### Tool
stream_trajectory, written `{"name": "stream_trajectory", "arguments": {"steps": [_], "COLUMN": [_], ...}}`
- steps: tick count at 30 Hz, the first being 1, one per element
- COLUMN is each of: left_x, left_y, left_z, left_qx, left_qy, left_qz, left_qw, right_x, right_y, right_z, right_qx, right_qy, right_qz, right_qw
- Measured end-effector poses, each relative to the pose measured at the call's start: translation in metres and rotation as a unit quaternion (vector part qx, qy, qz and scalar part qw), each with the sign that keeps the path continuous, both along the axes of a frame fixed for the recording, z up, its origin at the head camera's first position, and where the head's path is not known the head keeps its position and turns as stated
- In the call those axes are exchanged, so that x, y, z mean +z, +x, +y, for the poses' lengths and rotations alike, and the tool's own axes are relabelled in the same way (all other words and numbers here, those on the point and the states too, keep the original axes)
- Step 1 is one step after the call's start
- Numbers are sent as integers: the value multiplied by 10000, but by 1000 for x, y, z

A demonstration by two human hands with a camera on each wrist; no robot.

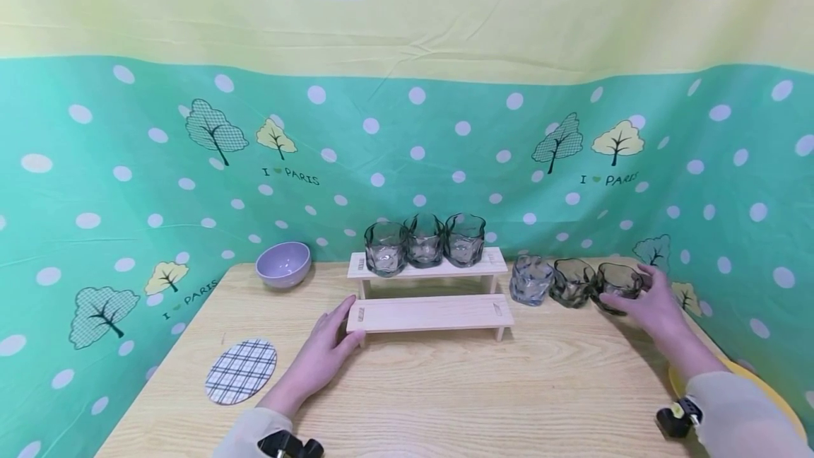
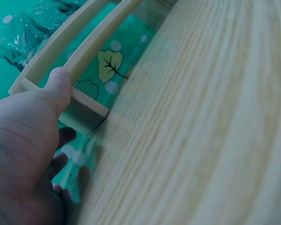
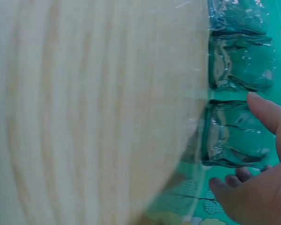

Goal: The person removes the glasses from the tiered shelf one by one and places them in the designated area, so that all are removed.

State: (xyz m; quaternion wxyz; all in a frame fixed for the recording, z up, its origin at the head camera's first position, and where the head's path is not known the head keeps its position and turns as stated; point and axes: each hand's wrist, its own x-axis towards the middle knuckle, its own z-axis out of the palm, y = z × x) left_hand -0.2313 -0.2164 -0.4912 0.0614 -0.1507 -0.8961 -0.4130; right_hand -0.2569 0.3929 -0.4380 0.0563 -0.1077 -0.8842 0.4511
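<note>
A two-tier wooden shelf (image 1: 429, 313) stands mid-table with three smoky glasses (image 1: 425, 240) on its upper tier. My left hand (image 1: 343, 327) lies flat on the table at the shelf's left end. In the left wrist view its thumb (image 2: 60, 86) presses against the lower tier's end (image 2: 91, 47). Right of the shelf, three more glasses stand in a row on the table: a clear one (image 1: 530, 280), a dark one (image 1: 572, 281) and the rightmost (image 1: 617, 280). My right hand (image 1: 639, 299) wraps the rightmost glass (image 3: 232, 136), thumb in front and fingers behind, and the glass stays on the table.
A purple bowl (image 1: 282, 263) sits at the back left. A plaid coaster (image 1: 242, 371) lies front left. A yellow plate (image 1: 757, 380) peeks out under my right forearm. The green dotted cloth backdrop (image 1: 127, 196) closes in the back and sides of the wooden table (image 1: 445, 394).
</note>
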Motion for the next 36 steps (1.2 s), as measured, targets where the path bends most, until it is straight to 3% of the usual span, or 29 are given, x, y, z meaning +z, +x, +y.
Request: {"name": "stream_trajectory", "arguments": {"steps": [6,17,36], "left_x": [0,3,1], "left_y": [-1,-1,-1], "left_z": [0,0,0], "left_qx": [4,-23,-17], "left_qy": [-51,-77,-33], "left_qz": [-15,-87,-36], "left_qw": [10000,9999,10000], "right_x": [15,50,93], "right_y": [7,15,10], "right_z": [-2,-15,-101], "right_qx": [336,337,928], "right_qy": [233,389,-254], "right_qz": [246,775,1078], "right_qw": [9989,9957,9895]}}
